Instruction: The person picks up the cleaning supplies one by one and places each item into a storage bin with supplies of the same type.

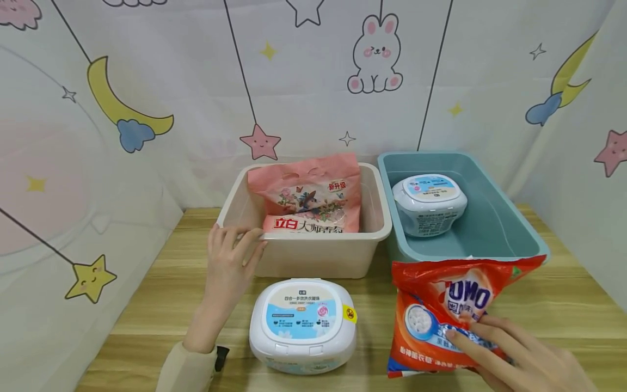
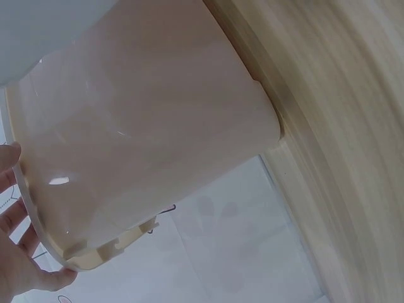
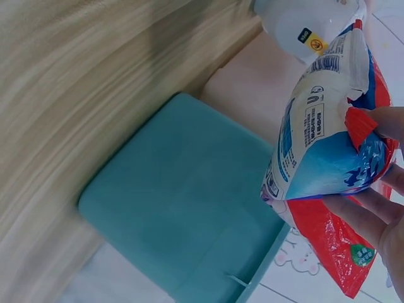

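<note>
My right hand [image 1: 521,351] grips a red OMO bag of washing powder [image 1: 441,305] in front of the teal bin [image 1: 514,223]. In the right wrist view the thumb and fingers [image 3: 379,208] pinch the bag's side, and its blue and white back [image 3: 309,126] shows. At the near left corner of the beige bin [image 1: 313,256], my left hand [image 1: 227,267] holds the rim. Its fingers curl over the edge, as the left wrist view also shows. Inside that bin stands a pink bag of detergent [image 1: 313,196].
A white lidded tub with a blue label [image 1: 303,326] sits on the wooden table [image 1: 147,321] before the beige bin. Another such tub [image 1: 431,207] is inside the teal bin, on its left side. A patterned white curtain [image 1: 313,81] hangs behind.
</note>
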Demonstrator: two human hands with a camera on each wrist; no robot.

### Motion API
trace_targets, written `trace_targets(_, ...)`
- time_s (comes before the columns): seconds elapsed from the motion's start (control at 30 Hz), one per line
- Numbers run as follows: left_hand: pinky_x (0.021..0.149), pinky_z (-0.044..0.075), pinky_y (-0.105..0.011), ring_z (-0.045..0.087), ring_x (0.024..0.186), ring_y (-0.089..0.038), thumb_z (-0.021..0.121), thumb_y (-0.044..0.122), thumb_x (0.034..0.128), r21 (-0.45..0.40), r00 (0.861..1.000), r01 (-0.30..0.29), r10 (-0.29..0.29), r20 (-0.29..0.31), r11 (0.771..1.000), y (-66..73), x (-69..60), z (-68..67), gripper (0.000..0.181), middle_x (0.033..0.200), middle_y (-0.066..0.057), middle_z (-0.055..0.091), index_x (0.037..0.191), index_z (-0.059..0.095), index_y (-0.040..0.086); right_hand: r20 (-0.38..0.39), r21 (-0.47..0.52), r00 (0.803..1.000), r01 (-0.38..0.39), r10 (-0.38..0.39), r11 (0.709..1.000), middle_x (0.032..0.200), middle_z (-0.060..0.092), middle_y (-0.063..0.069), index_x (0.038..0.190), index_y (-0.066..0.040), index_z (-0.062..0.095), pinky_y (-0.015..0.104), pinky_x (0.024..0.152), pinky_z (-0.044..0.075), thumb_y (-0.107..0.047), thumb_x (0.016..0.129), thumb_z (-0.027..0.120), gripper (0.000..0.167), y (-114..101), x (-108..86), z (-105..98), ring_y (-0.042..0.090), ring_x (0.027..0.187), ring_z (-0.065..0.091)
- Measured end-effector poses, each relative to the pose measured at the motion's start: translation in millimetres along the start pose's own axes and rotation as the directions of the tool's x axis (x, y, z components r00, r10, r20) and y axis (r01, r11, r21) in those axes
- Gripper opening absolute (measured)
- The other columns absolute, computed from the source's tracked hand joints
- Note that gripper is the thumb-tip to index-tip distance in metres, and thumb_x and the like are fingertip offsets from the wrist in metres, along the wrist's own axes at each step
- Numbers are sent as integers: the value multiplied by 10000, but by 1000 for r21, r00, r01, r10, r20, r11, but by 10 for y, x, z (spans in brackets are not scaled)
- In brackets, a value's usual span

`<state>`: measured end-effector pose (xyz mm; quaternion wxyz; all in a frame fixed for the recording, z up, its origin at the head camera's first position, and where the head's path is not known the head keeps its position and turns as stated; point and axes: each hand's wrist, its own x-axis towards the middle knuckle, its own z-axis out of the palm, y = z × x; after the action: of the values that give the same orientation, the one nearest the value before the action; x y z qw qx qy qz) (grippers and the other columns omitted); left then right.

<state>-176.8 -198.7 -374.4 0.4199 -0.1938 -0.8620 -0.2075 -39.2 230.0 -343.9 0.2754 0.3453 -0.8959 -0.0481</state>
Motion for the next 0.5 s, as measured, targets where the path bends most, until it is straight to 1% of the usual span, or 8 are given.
trace_targets(0.13, 1070, 248, -669, 485, 999, -337, 742, 128, 824, -3, 1000, 5, -5, 1, 1000, -3, -1, 2, 223, 1005, -124, 602, 1033, 673, 91, 18, 0, 1000, 11, -11, 1000, 1006, 632, -176, 1300, -469, 536, 69, 481, 414, -744, 877, 212, 599, 31, 2, -24, 39, 878, 604)
trace_targets(0.27, 1068, 251, -669, 487, 991, -337, 745, 129, 820, -2, 1000, 1, -1, 0, 1000, -3, 3, -1, 226, 998, -122, 602, 1032, 675, 92, 26, 2, 1000, 17, -17, 1000, 1029, 640, -157, 1305, -460, 530, 74, 480, 414, -751, 862, 229, 610, 64, -3, -40, 66, 892, 608)
trace_targets(0.4, 1070, 253, -667, 487, 991, -335, 748, 125, 817, 1, 1000, 2, -2, 2, 1000, 0, 2, -3, 229, 997, -121, 603, 1031, 675, 90, 23, 2, 1000, 21, -21, 1000, 1040, 643, -138, 1304, -445, 534, 83, 480, 417, -734, 878, 204, 612, 81, 19, -74, 81, 895, 605)
trace_targets(0.47, 1071, 253, -664, 487, 991, -335, 750, 122, 816, 4, 1000, 3, -3, 5, 1000, 2, -1, -4, 230, 997, -120, 602, 1030, 674, 89, 28, 2, 999, 23, -23, 1000, 1050, 640, -135, 1308, -443, 531, 78, 485, 416, -751, 861, 217, 627, 84, 33, -100, 80, 907, 603)
trace_targets(0.5, 1069, 254, -666, 489, 990, -338, 753, 116, 813, 4, 1000, 2, -2, 3, 1000, 2, -2, -3, 230, 995, -122, 602, 1027, 676, 87, 26, -4, 999, 24, -24, 1000, 1051, 639, -139, 1308, -445, 532, 71, 489, 414, -742, 874, 195, 625, 83, 44, -110, 72, 906, 602)
